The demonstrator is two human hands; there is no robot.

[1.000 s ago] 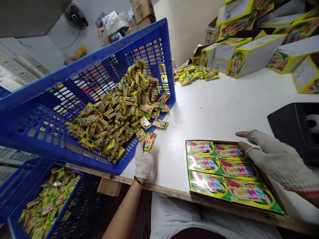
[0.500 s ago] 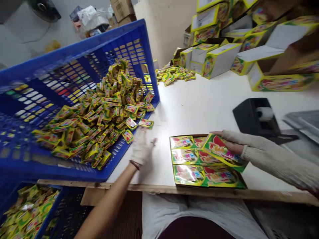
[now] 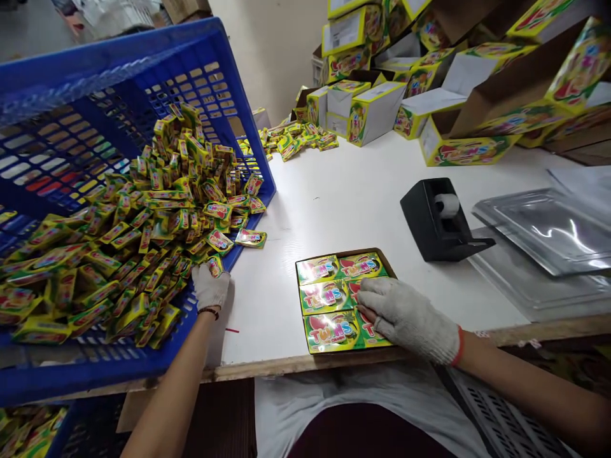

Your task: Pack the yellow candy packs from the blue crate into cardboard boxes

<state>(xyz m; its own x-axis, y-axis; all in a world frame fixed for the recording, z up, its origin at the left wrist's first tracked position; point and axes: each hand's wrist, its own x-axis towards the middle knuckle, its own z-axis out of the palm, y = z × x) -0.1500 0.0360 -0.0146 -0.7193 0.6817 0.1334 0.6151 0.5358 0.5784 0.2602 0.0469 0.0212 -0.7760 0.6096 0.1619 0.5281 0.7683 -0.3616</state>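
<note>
My left hand [image 3: 210, 289], in a white glove, is at the front edge of the heap of small candy packs [image 3: 147, 229]. Its fingers and thumb are closed about one small candy pack [image 3: 216, 266] lying at the rim. My right hand [image 3: 405, 312], also gloved, lies over the right side of a shallow open carton [image 3: 389, 259]. Its fingers rest on the flat yellow-green "Twins" packs [image 3: 329, 332] that fill the carton in rows. Some of those packs are hidden under this hand.
A tipped blue crate [image 3: 248, 121] holds the heap at left. Behind the carton stands a black tape dispenser [image 3: 432, 219], with clear plastic lids [image 3: 548, 222] to its right. Printed boxes [image 3: 377, 111] are piled at the back, beside loose packs [image 3: 298, 140]. The table edge [image 3: 272, 367] runs along the front.
My left hand has moved left to the heap. My right hand has lowered the pack it held into the carton and now rests there. The view has shifted right.
</note>
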